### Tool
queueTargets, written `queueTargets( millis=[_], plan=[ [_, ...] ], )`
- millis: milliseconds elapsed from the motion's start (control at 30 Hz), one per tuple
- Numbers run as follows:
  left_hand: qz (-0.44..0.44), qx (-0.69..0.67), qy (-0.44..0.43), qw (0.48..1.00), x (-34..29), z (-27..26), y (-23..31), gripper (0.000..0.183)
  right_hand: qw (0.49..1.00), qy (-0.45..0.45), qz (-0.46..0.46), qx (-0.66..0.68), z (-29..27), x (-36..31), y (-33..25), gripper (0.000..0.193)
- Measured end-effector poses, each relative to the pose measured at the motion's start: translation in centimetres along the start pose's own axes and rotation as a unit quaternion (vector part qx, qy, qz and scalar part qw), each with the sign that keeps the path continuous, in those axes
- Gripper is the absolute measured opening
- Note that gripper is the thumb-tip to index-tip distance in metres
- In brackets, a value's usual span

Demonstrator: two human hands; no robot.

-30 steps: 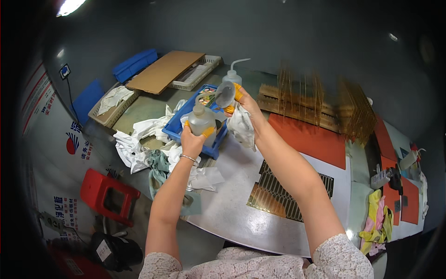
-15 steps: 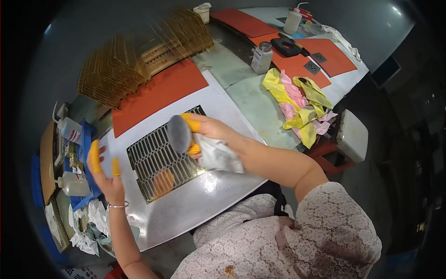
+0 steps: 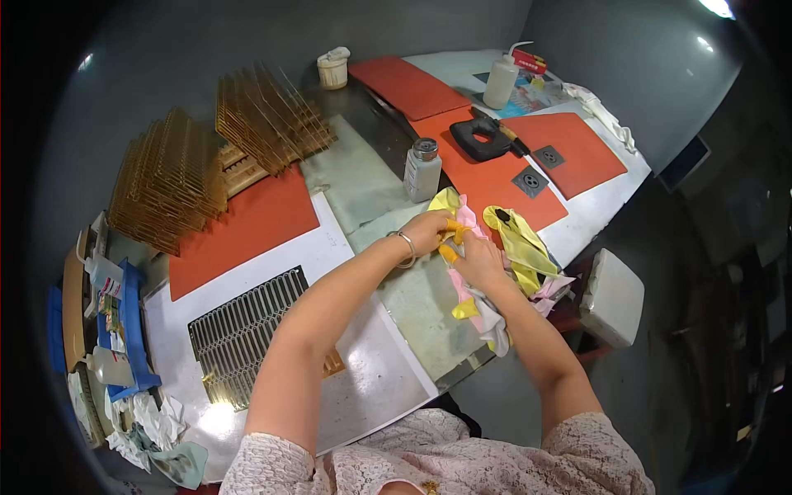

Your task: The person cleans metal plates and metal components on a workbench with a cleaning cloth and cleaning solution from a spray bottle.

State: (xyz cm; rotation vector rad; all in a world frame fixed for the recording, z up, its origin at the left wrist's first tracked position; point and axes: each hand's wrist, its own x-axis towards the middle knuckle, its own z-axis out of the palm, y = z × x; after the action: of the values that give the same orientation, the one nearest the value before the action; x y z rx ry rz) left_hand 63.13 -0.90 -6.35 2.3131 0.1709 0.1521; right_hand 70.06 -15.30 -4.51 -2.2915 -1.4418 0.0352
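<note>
My left hand (image 3: 429, 234) and my right hand (image 3: 479, 259) meet over a heap of yellow and pink cloths (image 3: 528, 247) at the table's edge. Yellow finger cots cover some fingertips on both. The left fingers are bent and pressed together; what they hold is hidden. My right hand is closed, and a white cloth (image 3: 492, 320) hangs down below it. A bit of something grey shows between the hands. On the white board (image 3: 371, 371) lies a slotted metal sheet (image 3: 247, 330), partly covered by my left forearm.
Racks of thin gold-coloured frames (image 3: 169, 177) stand at the far left beside an orange mat (image 3: 247, 231). A capped bottle (image 3: 423, 171), a black ring-shaped tool (image 3: 481, 139) and a squeeze bottle (image 3: 501, 81) stand further back. A blue tray (image 3: 132, 330) is left; a stool (image 3: 612, 297) is right.
Both hands have left the slotted sheet and moved right to the cloth heap, coming together there. The view has shifted too. The round grey pad in my right hand is now mostly hidden.
</note>
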Motion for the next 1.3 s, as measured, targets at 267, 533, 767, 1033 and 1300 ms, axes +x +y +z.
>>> queueTargets(
  millis=[267,533,767,1033,1300],
  plan=[
    [0.073,0.044,0.054,0.995,1.3,-0.1,-1.0,0.033,0.984,-0.069,-0.162,-0.004,-0.2,1.6,2.1,0.012],
    [0.041,0.089,0.037,0.994,0.3,0.7,-0.7,0.039,0.898,-0.293,-0.326,-0.040,-1.3,-0.1,-1.0,0.021],
    [-0.027,0.085,0.147,0.985,-13.3,-5.4,7.0,0.049,0.969,-0.077,-0.167,0.165,-4.7,-1.6,-3.8,0.025],
    [-0.337,0.114,0.361,0.862,-45.0,-1.9,9.3,0.051,0.900,-0.215,-0.271,0.265,-3.4,-3.8,-19.0,0.017],
    [-0.347,0.202,0.303,0.864,-52.4,2.1,8.3,0.056,0.886,-0.274,-0.369,0.057,9.3,-2.8,-36.9,0.026]
  ],
)
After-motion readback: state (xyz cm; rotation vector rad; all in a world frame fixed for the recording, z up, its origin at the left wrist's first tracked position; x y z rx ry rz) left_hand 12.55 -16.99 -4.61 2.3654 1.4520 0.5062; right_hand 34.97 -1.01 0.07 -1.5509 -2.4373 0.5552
